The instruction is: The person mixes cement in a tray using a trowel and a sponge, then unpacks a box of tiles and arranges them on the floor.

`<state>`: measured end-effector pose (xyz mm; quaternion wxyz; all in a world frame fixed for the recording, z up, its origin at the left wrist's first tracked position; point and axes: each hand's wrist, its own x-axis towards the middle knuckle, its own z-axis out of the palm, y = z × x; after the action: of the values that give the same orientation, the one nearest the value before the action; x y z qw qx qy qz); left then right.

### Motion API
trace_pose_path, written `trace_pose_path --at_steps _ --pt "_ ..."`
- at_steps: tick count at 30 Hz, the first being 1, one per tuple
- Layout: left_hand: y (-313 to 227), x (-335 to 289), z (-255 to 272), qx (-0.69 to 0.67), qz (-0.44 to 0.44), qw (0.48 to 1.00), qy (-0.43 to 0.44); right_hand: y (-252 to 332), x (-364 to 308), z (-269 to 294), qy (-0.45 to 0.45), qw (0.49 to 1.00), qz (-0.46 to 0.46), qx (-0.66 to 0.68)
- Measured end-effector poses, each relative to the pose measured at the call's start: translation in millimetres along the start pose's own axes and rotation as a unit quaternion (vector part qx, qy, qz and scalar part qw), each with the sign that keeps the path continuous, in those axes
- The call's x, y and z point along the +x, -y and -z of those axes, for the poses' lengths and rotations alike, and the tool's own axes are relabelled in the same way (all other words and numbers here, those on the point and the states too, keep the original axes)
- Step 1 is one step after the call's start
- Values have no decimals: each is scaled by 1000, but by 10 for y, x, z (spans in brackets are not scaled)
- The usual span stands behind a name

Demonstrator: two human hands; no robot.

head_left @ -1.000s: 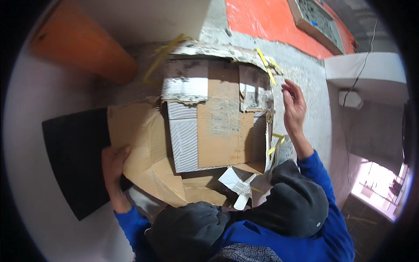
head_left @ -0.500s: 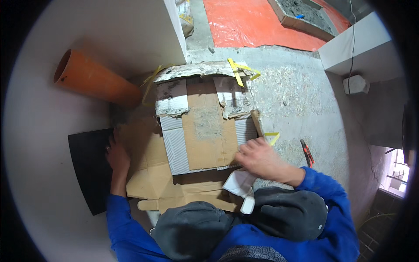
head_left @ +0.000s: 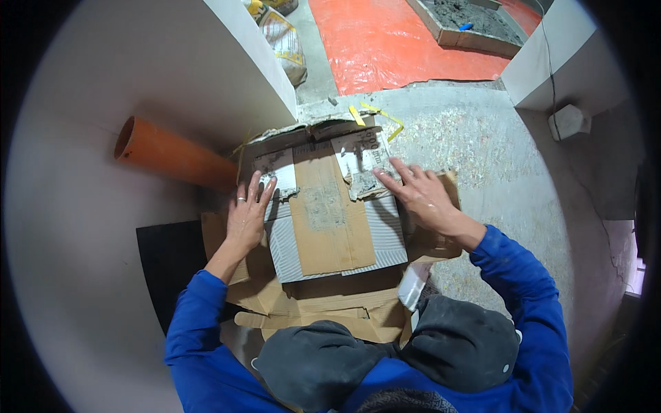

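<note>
In front of my knees lies a flat stack with a ribbed, grey-white surface point(head_left: 387, 234). Brown cardboard point(head_left: 332, 234) runs down its middle, smeared with grey dirt, and torn white printed cardboard point(head_left: 358, 155) covers its far corners. My left hand point(head_left: 248, 217), a ring on one finger, is open with spread fingers at the stack's left edge. At the right edge my right hand point(head_left: 423, 196) is open too, fingertips by the torn white piece. Neither hand grips anything. Opened brown cardboard point(head_left: 323, 303) spreads around and under the stack.
An orange pipe point(head_left: 175, 153) leans at the left wall, above a black sheet point(head_left: 165, 268). Yellow strapping point(head_left: 394, 127) lies at the stack's far edge. Beyond are bags point(head_left: 282, 45), an orange-red tarp point(head_left: 392, 51) and a tray of grey mix point(head_left: 471, 27). A white block point(head_left: 570, 122) stands right.
My left hand has come from beside the black sheet to the stack's left edge. My right hand has moved farther away along the right edge. The far flap has shifted, and the view has moved.
</note>
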<state>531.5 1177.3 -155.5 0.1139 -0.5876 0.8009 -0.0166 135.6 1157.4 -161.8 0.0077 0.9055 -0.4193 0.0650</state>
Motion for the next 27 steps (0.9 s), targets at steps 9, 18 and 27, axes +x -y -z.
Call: trace_pose_path --at_steps 9,18,27 --pt "173 133 -125 -11 -72 993 -88 -113 319 -146 51 999 -11 0" --pt "265 306 -109 -247 -70 961 -100 -277 772 72 96 992 -9 77" --pt "-65 530 83 -103 -159 980 -59 152 1097 -115 118 978 164 59"
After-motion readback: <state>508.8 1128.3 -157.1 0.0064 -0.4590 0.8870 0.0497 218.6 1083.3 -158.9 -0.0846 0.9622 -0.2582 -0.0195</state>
